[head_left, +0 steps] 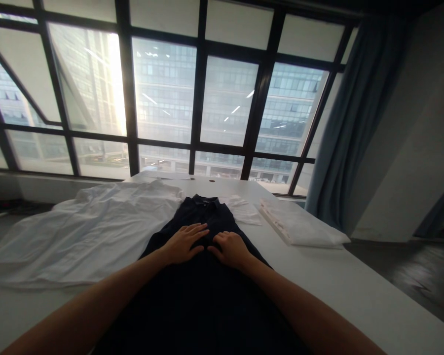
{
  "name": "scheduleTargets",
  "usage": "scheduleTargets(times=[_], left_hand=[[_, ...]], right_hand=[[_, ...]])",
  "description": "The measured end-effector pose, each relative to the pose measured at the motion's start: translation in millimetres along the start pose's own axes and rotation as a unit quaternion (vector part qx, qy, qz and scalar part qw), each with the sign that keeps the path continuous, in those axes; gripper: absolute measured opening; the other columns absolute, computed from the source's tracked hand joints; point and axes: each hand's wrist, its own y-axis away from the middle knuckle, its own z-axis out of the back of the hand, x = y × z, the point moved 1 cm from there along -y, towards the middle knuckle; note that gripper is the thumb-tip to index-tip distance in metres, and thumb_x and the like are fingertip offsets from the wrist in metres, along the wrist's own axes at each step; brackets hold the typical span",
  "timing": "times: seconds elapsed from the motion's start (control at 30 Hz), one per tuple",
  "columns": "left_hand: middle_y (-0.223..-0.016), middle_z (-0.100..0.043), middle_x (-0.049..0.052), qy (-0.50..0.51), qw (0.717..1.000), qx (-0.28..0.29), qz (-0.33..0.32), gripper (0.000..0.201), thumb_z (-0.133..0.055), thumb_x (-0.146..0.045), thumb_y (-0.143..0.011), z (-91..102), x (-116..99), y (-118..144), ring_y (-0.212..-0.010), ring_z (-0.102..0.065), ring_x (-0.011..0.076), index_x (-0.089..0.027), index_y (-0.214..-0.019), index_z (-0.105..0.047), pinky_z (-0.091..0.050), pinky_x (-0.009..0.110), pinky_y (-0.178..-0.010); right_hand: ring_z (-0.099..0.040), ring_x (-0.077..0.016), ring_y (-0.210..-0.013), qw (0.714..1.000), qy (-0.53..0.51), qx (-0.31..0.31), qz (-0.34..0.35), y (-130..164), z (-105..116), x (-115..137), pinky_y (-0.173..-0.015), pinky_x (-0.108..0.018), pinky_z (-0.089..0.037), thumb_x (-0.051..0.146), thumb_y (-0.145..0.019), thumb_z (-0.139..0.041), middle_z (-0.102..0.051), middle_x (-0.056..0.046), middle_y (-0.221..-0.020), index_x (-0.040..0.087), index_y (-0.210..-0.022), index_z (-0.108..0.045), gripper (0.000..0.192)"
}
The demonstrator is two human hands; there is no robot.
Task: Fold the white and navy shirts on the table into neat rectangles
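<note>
no readable text anywhere — dark shirt (203,276), white shirt (85,231), folded white garment (299,224), table (373,296) all bare of labels, brands, numbers

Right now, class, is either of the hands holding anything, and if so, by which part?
Nothing is held. The left hand and right hand lie on the chest of the dark shirt, below its collar.

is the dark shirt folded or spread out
Spread out: the dark shirt lies flat along the table, collar away from the person, both hands pressing on it.

High-rise office room, grid window (192,93) facing towers, long white table (355,286)
</note>
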Motion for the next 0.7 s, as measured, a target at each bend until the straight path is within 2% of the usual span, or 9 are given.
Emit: scheduleTargets(times=[0.07,0.13,0.23,0.27,0.33,0.43,0.53,0.6,0.7], left_hand=[[-0.149,-0.046,0.001,0.015,0.999,0.045,-0.013,0.046,-0.044,-0.044,-0.096,-1.6,2,0,-0.138,-0.040,0.0221,-0.031,-0.139,-0.049,-0.029,0.040,-0.114],[-0.148,-0.048,0.002,0.023,0.998,0.067,0.001,0.046,-0.044,-0.044,-0.095,-3.0,3,-1,-0.136,-0.043,0.0215,-0.030,-0.139,-0.050,-0.032,0.039,-0.113],[-0.149,-0.046,0.003,0.024,0.998,0.063,0.009,0.047,-0.045,-0.045,-0.095,-3.4,3,-2,-0.136,-0.043,0.0219,-0.029,-0.139,-0.050,-0.032,0.040,-0.112],[-0.149,-0.046,0.003,0.025,0.998,0.061,0.008,0.047,-0.045,-0.045,-0.095,-3.2,3,-2,-0.136,-0.043,0.0219,-0.029,-0.139,-0.050,-0.032,0.040,-0.112],[-0.149,-0.047,0.002,0.025,0.998,0.062,0.007,0.046,-0.046,-0.045,-0.095,-2.7,2,-2,-0.136,-0.044,0.0221,-0.030,-0.139,-0.051,-0.032,0.040,-0.112],[-0.149,-0.047,0.002,0.023,0.998,0.066,0.003,0.046,-0.046,-0.045,-0.095,-2.0,2,-2,-0.136,-0.043,0.0227,-0.031,-0.138,-0.051,-0.034,0.042,-0.110],[-0.148,-0.047,0.002,0.021,0.998,0.063,0.003,0.046,-0.045,-0.045,-0.095,-0.8,2,-3,-0.137,-0.043,0.0229,-0.032,-0.138,-0.051,-0.035,0.042,-0.109],[-0.149,-0.046,0.002,0.022,0.998,0.065,0.007,0.046,-0.045,-0.045,-0.095,-0.3,2,-2,-0.137,-0.043,0.0229,-0.032,-0.139,-0.050,-0.035,0.042,-0.110],[-0.150,-0.045,0.001,0.028,0.997,0.071,0.012,0.046,-0.046,-0.044,-0.094,-1.6,2,-1,-0.137,-0.043,0.0228,-0.032,-0.139,-0.049,-0.035,0.043,-0.110]], right_hand=[[-0.061,-0.0245,-0.101,0.999,-0.018,-0.018,-0.023,1,-2,-3,-0.095,-0.037,-0.041,0.048,-0.099,-0.045,-0.068,-0.011,-0.107,0.017,-0.105,-0.069,0.040],[-0.053,-0.0260,-0.121,0.997,-0.031,-0.015,-0.062,2,-8,-11,-0.106,-0.039,-0.033,0.046,-0.101,-0.039,-0.060,-0.013,-0.129,0.016,-0.122,-0.064,0.044],[-0.030,-0.0281,-0.141,0.989,-0.059,0.080,-0.107,2,-19,-29,-0.114,-0.043,-0.022,0.050,-0.100,-0.038,-0.037,-0.012,-0.152,0.016,-0.144,-0.046,0.055],[-0.027,-0.0283,-0.143,0.984,-0.075,0.117,-0.109,-1,-21,-36,-0.115,-0.043,-0.021,0.052,-0.099,-0.038,-0.033,-0.011,-0.154,0.017,-0.146,-0.044,0.059],[-0.032,-0.0274,-0.141,0.975,-0.111,0.158,-0.107,-12,-21,-48,-0.114,-0.040,-0.025,0.055,-0.099,-0.036,-0.037,-0.010,-0.152,0.018,-0.143,-0.049,0.058],[-0.042,-0.0272,-0.134,0.976,-0.109,0.129,-0.137,-43,-16,-66,-0.111,-0.037,-0.031,0.053,-0.099,-0.036,-0.049,-0.010,-0.144,0.019,-0.134,-0.058,0.053],[-0.026,-0.0268,-0.143,0.977,-0.047,0.065,-0.195,-72,-23,-82,-0.116,-0.043,-0.020,0.051,-0.100,-0.037,-0.034,-0.011,-0.153,0.018,-0.145,-0.044,0.057],[-0.014,-0.0253,-0.147,0.969,-0.040,0.088,-0.228,-81,-39,-91,-0.118,-0.048,-0.011,0.053,-0.100,-0.031,-0.022,-0.011,-0.158,0.016,-0.152,-0.030,0.064],[-0.010,-0.0248,-0.147,0.956,-0.064,0.139,-0.252,-81,-65,-100,-0.118,-0.051,-0.008,0.059,-0.099,-0.025,-0.013,-0.009,-0.160,0.016,-0.155,-0.022,0.070]])
